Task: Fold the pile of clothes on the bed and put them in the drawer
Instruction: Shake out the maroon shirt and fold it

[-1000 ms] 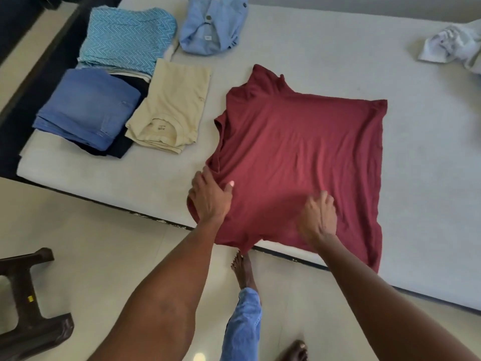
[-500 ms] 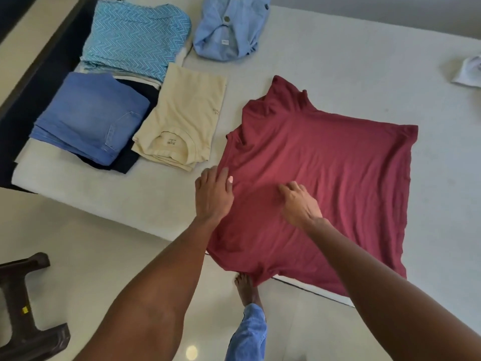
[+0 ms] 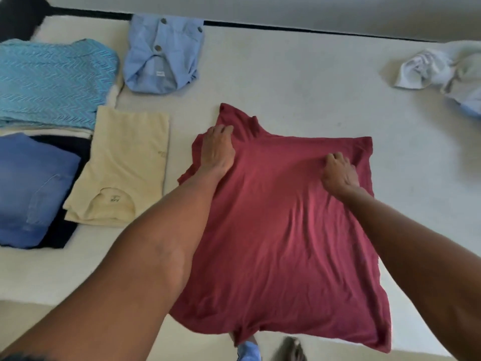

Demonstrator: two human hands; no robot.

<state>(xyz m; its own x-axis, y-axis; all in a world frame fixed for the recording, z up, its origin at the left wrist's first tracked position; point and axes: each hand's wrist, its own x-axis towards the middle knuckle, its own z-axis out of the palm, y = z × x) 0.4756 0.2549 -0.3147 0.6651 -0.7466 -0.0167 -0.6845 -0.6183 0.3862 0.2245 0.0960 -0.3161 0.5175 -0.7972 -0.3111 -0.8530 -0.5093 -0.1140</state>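
Bed (image 3: pixel 299 74): a pale mattress surface is seen under both hands and carries every garment.
Red shirt (image 3: pixel 281 230): it is spread flat beneath both hands, its near hem hanging over the bed edge towards the person. It is judged light, soft and limp, so it will sag and wrinkle unless held at two points.
Folded clothes: a teal patterned piece (image 3: pixel 52 79), a blue denim piece (image 3: pixel 33 186) and a cream shirt (image 3: pixel 125 162) are laid left of the left hand; a pale blue buttoned shirt (image 3: pixel 162 56) lies beyond it.
Unfolded clothes (image 3: pixel 442 69): a white and pale heap is left far to the right, beyond the right hand.
Left hand (image 3: pixel 217 149): it is laid on the shirt's left edge, fingers curled at the fabric near the collar.
Right hand (image 3: pixel 338 170): a ridge of cloth appears pinched by bent fingers near the far right corner.
Hold points: the far corners or side seams are judged best for a fold.
Drawer: none is shown.
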